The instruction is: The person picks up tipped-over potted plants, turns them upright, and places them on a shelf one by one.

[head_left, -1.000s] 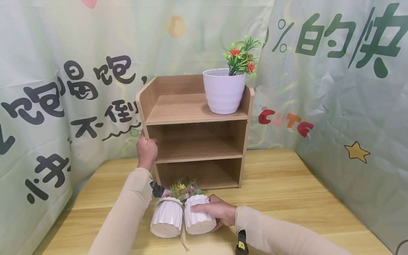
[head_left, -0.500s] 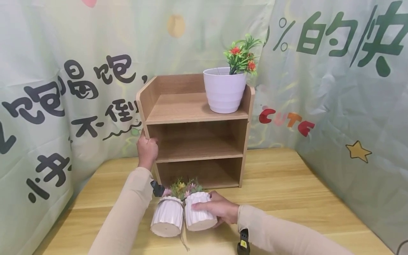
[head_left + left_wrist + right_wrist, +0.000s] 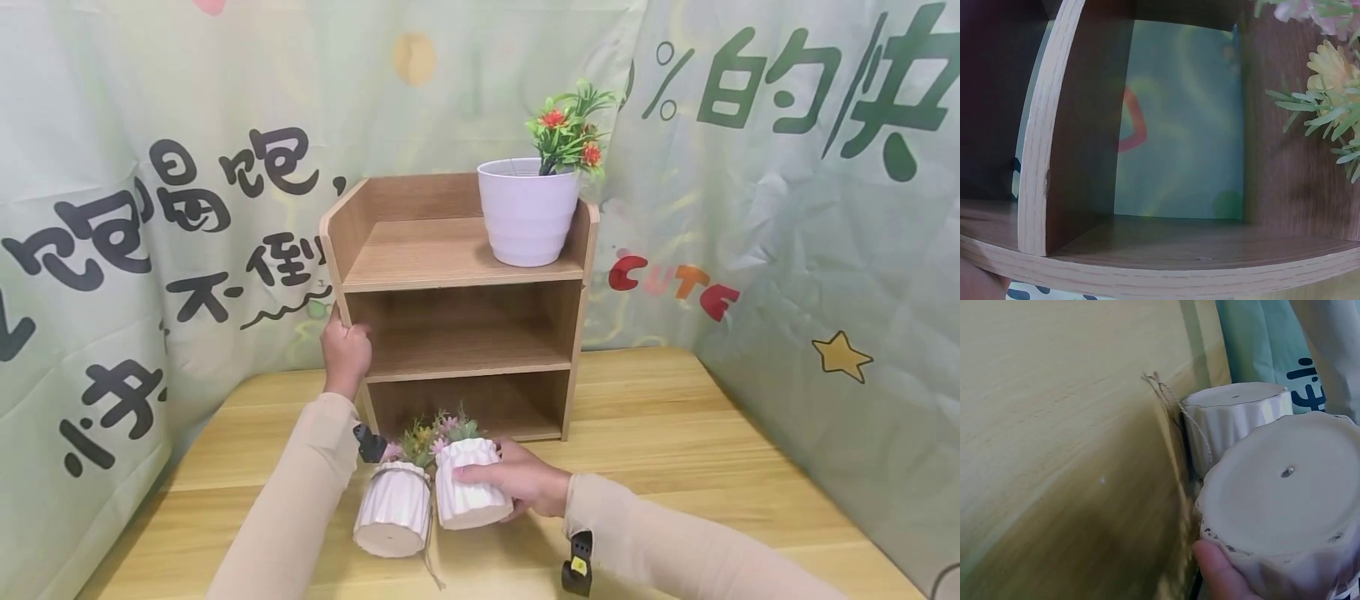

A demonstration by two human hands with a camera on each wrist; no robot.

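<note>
White and ribbed, the small pot [image 3: 468,484] is gripped by the curled right hand [image 3: 525,487], tipped, just above the table [image 3: 675,450] before the shelf [image 3: 457,308]. The shelf's side is held by the left hand [image 3: 345,354]. The other pot [image 3: 395,510], touching it, could be knocked and rolled away.

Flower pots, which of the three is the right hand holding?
The right-hand ribbed pot of the pair on the table; the right hand grips it, tilted. The other ribbed pot beside it is unheld, and the big pot tops the shelf.
</note>
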